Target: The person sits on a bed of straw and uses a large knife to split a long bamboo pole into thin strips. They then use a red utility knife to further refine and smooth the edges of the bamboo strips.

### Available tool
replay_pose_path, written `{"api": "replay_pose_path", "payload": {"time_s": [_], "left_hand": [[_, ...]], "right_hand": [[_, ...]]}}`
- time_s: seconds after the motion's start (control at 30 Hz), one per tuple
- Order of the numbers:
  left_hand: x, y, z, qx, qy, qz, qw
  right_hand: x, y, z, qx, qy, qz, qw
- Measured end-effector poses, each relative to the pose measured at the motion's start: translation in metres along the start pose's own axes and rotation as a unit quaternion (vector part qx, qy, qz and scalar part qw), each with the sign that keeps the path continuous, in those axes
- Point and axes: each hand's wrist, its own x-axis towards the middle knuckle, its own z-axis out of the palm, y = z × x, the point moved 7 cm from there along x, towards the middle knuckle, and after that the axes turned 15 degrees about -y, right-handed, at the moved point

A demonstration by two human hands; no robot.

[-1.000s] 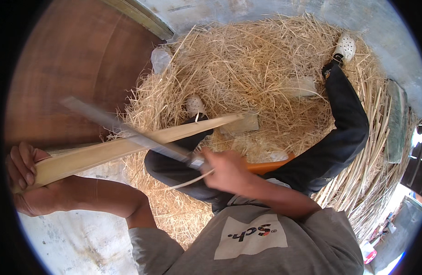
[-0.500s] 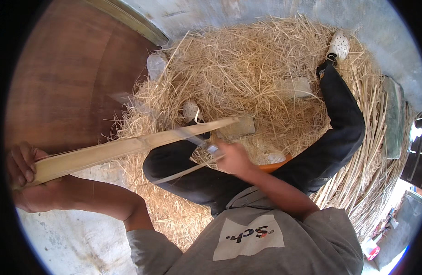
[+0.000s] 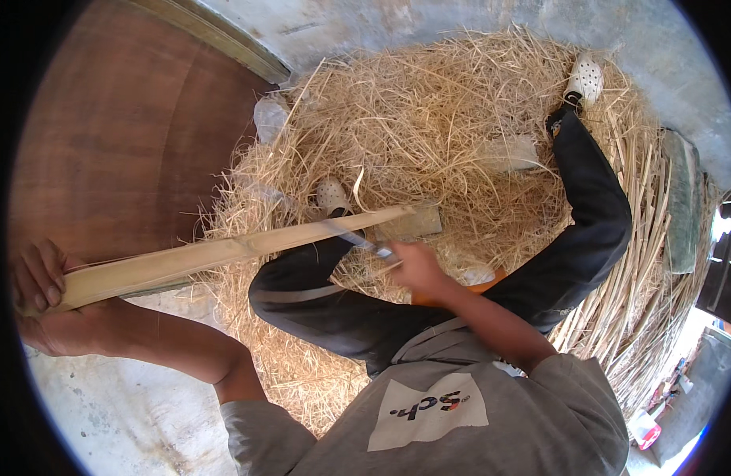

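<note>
In the head view, the left hand [image 3: 42, 285] curls round a pale strip [image 3: 223, 253] stretching ahead of the right hand [image 3: 419, 270], which grips a knife [image 3: 351, 236]; should the strip twist, the knife could slip into the left leg [image 3: 326, 317].

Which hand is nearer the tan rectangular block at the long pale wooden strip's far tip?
Right. The right hand, holding a grey metal blade, is just below the block in the picture; the left hand grips the strip at its opposite end, far left.
</note>
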Motion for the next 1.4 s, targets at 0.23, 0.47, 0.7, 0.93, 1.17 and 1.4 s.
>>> {"api": "replay_pose_path", "payload": {"time_s": [0.23,0.47,0.7,0.93,1.17,1.4], "left_hand": [[-0.014,-0.01,0.006,0.173,0.168,0.007,0.97],[0.004,-0.001,-0.004,0.085,0.048,-0.006,0.995],[-0.015,-0.002,-0.003,0.088,0.106,0.016,0.99],[-0.005,0.003,-0.017,0.016,0.012,-0.009,1.0],[-0.014,-0.003,-0.028,0.006,0.022,-0.032,0.999],[-0.003,-0.003,-0.017,-0.053,-0.009,-0.015,0.998]], "right_hand": [[0.001,0.126,0.013,-0.053,-0.055,0.137,0.988],[0.011,0.07,0.023,0.006,0.008,0.005,1.0],[0.009,0.148,0.02,-0.086,-0.029,0.169,0.981],[0.017,0.122,0.035,-0.033,0.016,0.076,0.996],[0.0,0.183,0.026,-0.095,-0.034,0.186,0.977],[0.01,0.154,0.038,-0.042,0.007,0.11,0.993]]}}
